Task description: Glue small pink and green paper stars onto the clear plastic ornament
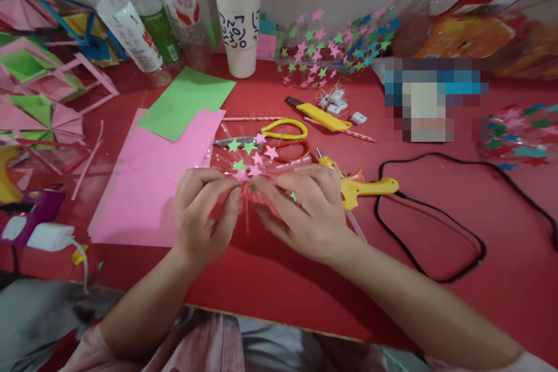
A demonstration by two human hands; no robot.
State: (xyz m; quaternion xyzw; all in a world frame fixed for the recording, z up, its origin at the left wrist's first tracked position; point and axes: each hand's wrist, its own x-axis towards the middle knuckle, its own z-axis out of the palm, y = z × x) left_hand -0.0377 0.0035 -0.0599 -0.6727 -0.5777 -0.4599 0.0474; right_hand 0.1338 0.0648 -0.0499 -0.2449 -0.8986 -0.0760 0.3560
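The red tabletop [270,285] leaves passing room on the near side, but the glue gun [370,187] crowds the right hand [311,212].

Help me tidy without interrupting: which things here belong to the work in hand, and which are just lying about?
In the work:
star-dotted clear plastic, between left hand and right hand
probably glue gun and scissors, close by

Apparently just lying about:
white cup
plastic bottles
white adapter
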